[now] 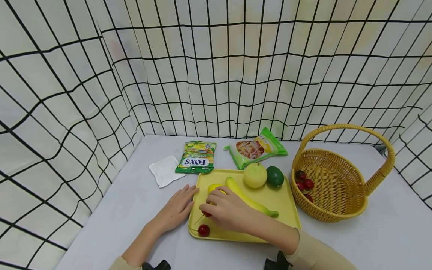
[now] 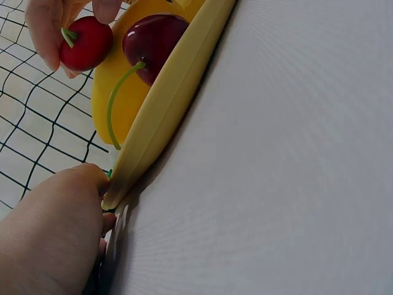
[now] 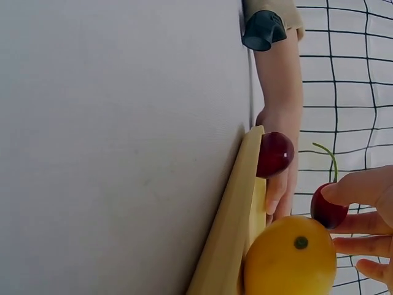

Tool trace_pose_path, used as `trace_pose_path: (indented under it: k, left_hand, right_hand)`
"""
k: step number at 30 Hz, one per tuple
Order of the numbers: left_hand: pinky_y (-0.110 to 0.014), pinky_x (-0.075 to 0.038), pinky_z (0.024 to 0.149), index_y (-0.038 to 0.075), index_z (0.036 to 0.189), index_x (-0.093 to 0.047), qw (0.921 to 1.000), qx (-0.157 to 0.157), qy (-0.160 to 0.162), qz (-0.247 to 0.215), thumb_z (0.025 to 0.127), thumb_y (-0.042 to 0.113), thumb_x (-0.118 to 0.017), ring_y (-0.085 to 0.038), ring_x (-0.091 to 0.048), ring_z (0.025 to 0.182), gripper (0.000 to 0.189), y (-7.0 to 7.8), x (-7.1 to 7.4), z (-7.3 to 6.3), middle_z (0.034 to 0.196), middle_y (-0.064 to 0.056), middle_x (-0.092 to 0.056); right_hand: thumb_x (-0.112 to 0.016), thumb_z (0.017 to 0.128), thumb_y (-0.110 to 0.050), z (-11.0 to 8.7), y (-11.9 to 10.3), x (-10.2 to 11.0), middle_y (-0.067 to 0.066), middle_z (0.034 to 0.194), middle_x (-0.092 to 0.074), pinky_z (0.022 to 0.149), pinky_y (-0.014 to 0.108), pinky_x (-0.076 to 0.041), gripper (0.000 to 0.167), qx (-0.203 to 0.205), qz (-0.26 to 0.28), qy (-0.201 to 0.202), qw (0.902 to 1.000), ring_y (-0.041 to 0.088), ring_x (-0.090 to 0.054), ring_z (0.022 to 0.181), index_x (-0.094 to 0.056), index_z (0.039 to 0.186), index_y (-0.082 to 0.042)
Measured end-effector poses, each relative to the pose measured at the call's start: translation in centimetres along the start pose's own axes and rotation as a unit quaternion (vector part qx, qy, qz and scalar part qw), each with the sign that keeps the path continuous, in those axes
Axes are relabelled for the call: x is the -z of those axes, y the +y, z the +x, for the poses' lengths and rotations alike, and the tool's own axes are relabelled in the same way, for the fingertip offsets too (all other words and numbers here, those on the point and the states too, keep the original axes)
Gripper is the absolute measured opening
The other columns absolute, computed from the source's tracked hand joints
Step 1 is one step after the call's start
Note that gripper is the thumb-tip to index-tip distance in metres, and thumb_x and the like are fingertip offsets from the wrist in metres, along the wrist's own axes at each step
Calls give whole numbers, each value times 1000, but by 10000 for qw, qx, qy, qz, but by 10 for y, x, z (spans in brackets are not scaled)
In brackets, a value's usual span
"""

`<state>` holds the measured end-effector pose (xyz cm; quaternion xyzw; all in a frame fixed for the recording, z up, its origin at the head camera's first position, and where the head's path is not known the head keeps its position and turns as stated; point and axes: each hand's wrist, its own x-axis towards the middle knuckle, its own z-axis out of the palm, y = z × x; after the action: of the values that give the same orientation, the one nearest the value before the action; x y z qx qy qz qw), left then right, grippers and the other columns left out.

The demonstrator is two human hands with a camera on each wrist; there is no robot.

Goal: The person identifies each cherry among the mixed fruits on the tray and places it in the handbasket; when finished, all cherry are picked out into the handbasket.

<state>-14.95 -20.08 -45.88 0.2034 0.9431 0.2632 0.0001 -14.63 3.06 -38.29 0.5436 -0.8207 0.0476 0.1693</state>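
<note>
My right hand [image 1: 224,208] pinches a red cherry [image 3: 328,206] between thumb and fingers, its green stem sticking out, over the left part of a yellow tray [image 1: 236,237]. Another dark red cherry [image 1: 204,230] lies in the tray's near left corner. At the tray's left rim rests my left hand [image 1: 175,208], its fingers extended and touching the edge. A yellow rounded fruit [image 3: 291,258] sits beside the held cherry, partly hidden by my right hand in the head view. Next to it lie a banana [image 1: 251,198], a yellow-green round fruit [image 1: 255,175] and a dark green oval fruit [image 1: 275,176].
Right of the tray stands a wicker basket [image 1: 332,212] with a tall handle and several cherries inside. Behind the tray lie a green FOX'S packet [image 1: 197,156], a green-and-white food packet [image 1: 256,148] and a white cloth square [image 1: 165,171]. Black netting [image 1: 227,80] surrounds the table.
</note>
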Motion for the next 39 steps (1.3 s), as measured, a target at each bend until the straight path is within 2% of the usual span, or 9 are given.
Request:
trace_pose_path:
  k: [9, 14, 21, 28, 39]
  left_hand:
    - [-43, -14, 111, 16, 140, -38, 10000, 13, -2, 0, 98, 26, -41, -22, -18, 137, 44, 1, 0, 0, 146, -5, -32]
    - [-43, -15, 111, 14, 140, -38, 10000, 2, 12, -33, 98, 25, -41, -23, -18, 137, 44, 1, 0, 0, 144, -6, -35]
    - [-43, -15, 111, 14, 140, -38, 10000, -39, 7, -59, 98, 26, -41, -23, -19, 137, 44, 2, 0, 1, 145, -6, -34]
    - [-44, -15, 110, 13, 140, -39, 9999, -72, 37, -107, 98, 25, -41, -24, -19, 137, 44, 2, 1, 0, 145, -7, -34]
    - [-43, -14, 111, 14, 140, -39, 9999, -74, 40, -95, 98, 25, -42, -24, -19, 137, 43, 2, 1, 0, 145, -7, -34]
  right_hand:
    - [-70, 79, -23, -18, 7, 10, -5, 97, -62, 92, 29, -41, 27, -117, 39, 324, 9994, 15, -53, 96, -64, 105, -21]
    - [-72, 78, -23, -27, 11, 15, -3, 98, -61, 90, 30, -42, 29, -200, 59, 376, 9991, 16, -53, 97, -63, 105, -19]
    - [-74, 75, -21, -41, 19, 21, -3, 94, -61, 85, 31, -45, 33, -399, 29, 526, 9978, 18, -53, 93, -62, 105, -18]
    - [-73, 76, -22, -57, 26, 23, -1, 90, -57, 78, 32, -46, 34, -602, -53, 759, 9953, 19, -52, 86, -62, 107, -15]
    - [-76, 74, -22, -84, 39, 25, -1, 94, -59, 76, 33, -45, 36, -1212, 98, 845, 9890, 17, -52, 88, -64, 106, -14]
